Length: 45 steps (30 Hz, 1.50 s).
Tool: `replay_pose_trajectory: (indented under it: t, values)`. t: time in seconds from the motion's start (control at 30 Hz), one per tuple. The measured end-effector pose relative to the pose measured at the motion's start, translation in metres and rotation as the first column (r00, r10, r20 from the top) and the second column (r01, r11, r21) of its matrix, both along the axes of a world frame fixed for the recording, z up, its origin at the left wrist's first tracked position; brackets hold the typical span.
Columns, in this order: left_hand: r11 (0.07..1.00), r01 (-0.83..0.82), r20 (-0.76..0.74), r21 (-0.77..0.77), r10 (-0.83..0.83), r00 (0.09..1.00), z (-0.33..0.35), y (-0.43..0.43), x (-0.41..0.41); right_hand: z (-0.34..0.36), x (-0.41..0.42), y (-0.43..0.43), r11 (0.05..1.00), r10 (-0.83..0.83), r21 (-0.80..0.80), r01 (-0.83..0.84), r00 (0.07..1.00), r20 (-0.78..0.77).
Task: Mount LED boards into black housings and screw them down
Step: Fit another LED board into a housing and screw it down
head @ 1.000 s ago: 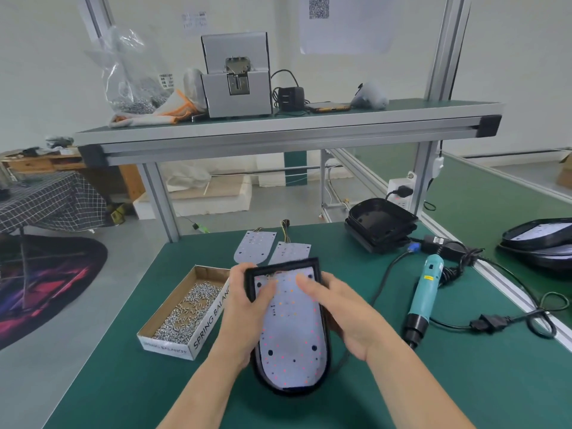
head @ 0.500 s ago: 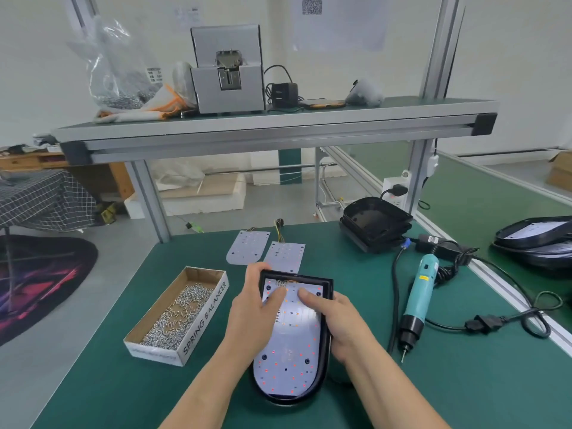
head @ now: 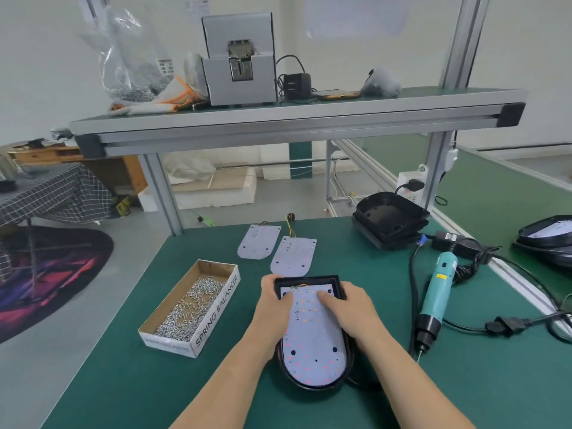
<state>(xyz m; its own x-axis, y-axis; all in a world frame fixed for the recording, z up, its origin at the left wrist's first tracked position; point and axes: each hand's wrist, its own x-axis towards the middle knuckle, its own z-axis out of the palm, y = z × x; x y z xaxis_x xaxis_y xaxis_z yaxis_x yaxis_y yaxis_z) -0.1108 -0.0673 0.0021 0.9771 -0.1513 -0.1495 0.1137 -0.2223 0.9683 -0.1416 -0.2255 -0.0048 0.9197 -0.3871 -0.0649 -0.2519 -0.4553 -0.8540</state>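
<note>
- Since half a second ago, the black housing (head: 309, 386) has been squared up from a slight slant, and both hands have moved to its far corners.
- Black housing: lies flat on the green table (head: 148, 394), nearest the person, rounded end toward them.
- LED board (head: 313, 345): seated inside the housing, face up, with wires bunched at its far edge.
- Left hand (head: 272, 308): grips the far-left corner, fingers curled over the rim, thumb pressed on the board.
- Right hand (head: 351, 308): grips the far-right corner, thumb pressed on the board. Fingers go down the outer wall and are largely hidden.
- Cardboard box (head: 216, 309): left of the housing and apart from it, holding loose screws (head: 188, 308).
- Electric screwdriver (head: 438, 292): lies on the table right of the housing, bit toward the person, cable trailing away.
- Two loose LED boards (head: 259, 241): side by side just beyond the housing, face up. The nearer one almost reaches the far rim.
- Stack of empty housings (head: 391, 219): at the far right of the table.
- Shelf (head: 278, 119): above the far edge, carrying a grey machine (head: 240, 66) and a plastic bag (head: 130, 57).
</note>
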Motion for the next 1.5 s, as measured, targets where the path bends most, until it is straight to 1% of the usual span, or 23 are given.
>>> replay_pose_trajectory:
  t: [0.07,0.1,0.13,0.17,0.23,0.27,0.3,0.33,0.4,0.43,0.47,0.5,0.53,0.6,0.63,0.73,0.87,0.93,1.1,1.17,1.27,1.33,1.5]
  values:
    - [0.982,0.063,-0.032,0.176,-0.059,0.998,0.003,0.001,0.000,-0.005,0.001,-0.005,0.998,-0.006,0.070,0.008,1.000,-0.029]
    - [0.955,0.060,0.016,0.292,-0.067,0.998,0.006,0.004,0.002,-0.006,0.002,-0.006,0.991,-0.014,0.129,0.017,1.000,-0.028]
    - [0.923,0.007,0.101,0.384,-0.050,0.994,0.011,0.011,0.005,-0.007,0.003,-0.006,0.985,-0.017,0.173,0.022,0.999,-0.028]
    - [0.897,-0.084,0.205,0.434,-0.007,0.979,0.018,0.022,0.009,-0.008,0.005,-0.006,0.980,-0.019,0.197,0.024,0.999,-0.027]
    - [0.849,-0.299,0.402,0.436,0.114,0.909,0.032,0.057,0.021,-0.009,0.007,-0.006,0.978,-0.017,0.206,0.022,1.000,-0.025]
    - [0.808,-0.373,0.442,0.456,0.158,0.883,0.039,0.080,0.029,-0.010,0.007,-0.005,0.979,-0.014,0.203,0.018,1.000,-0.023]
    - [0.761,-0.398,0.430,0.513,0.174,0.886,0.046,0.103,0.037,-0.010,0.007,-0.004,0.980,-0.012,0.198,0.016,1.000,-0.020]
    - [0.706,-0.359,0.373,0.611,0.143,0.917,0.053,0.124,0.044,-0.011,0.007,-0.004,0.981,-0.013,0.193,0.015,1.000,-0.016]
    - [0.556,-0.104,0.131,0.825,-0.010,0.991,0.056,0.155,0.053,-0.011,0.006,-0.004,0.983,-0.010,0.185,0.011,1.000,-0.007]
    - [0.470,0.033,0.010,0.882,-0.088,0.996,0.053,0.163,0.054,-0.010,0.006,-0.004,0.983,-0.009,0.183,0.009,1.000,-0.004]
    - [0.404,0.122,-0.065,0.907,-0.153,0.986,0.046,0.167,0.054,-0.009,0.005,-0.003,0.983,-0.008,0.184,0.009,1.000,-0.003]
    - [0.373,0.154,-0.084,0.915,-0.195,0.977,0.039,0.169,0.054,-0.008,0.005,-0.003,0.983,-0.007,0.185,0.007,1.000,-0.002]
    - [0.368,0.137,-0.059,0.920,-0.216,0.975,0.033,0.170,0.054,-0.008,0.004,-0.003,0.983,-0.005,0.185,0.006,1.000,-0.003]
    - [0.410,0.069,0.035,0.910,-0.240,0.970,0.024,0.173,0.052,-0.006,0.003,-0.002,0.983,-0.005,0.184,0.006,1.000,-0.004]
    - [0.453,0.049,0.064,0.890,-0.231,0.971,0.020,0.174,0.052,-0.005,0.003,-0.002,0.982,-0.006,0.187,0.007,1.000,-0.006]
    - [0.588,0.022,0.083,0.809,-0.152,0.985,0.017,0.180,0.051,-0.004,0.001,-0.002,0.980,-0.005,0.198,0.006,1.000,-0.007]
    - [0.707,-0.049,0.132,0.705,-0.063,0.989,0.019,0.187,0.051,-0.004,0.000,-0.003,0.981,0.007,0.193,-0.007,1.000,-0.002]
    - [0.784,-0.076,0.121,0.616,0.001,0.993,0.020,0.189,0.053,-0.003,0.000,-0.003,0.981,0.015,0.193,-0.014,1.000,-0.005]
    - [0.908,-0.103,0.056,0.405,0.088,0.995,0.019,0.190,0.055,-0.003,-0.001,-0.002,0.979,0.006,0.205,-0.006,1.000,0.001]
    - [0.920,-0.127,0.045,0.370,0.118,0.992,0.019,0.190,0.055,-0.002,-0.001,-0.002,0.978,0.007,0.207,-0.006,1.000,-0.005]
    - [0.885,-0.170,0.055,0.433,0.162,0.985,0.016,0.192,0.057,-0.002,-0.001,-0.002,0.980,0.007,0.199,-0.005,1.000,-0.006]
    - [0.874,-0.207,0.074,0.440,0.195,0.978,0.015,0.193,0.059,-0.002,-0.001,-0.002,0.981,0.005,0.196,-0.005,1.000,-0.003]
    - [0.906,-0.235,0.054,0.353,0.231,0.971,0.012,0.194,0.061,-0.002,-0.001,-0.004,0.976,0.000,0.217,0.001,1.000,-0.002]
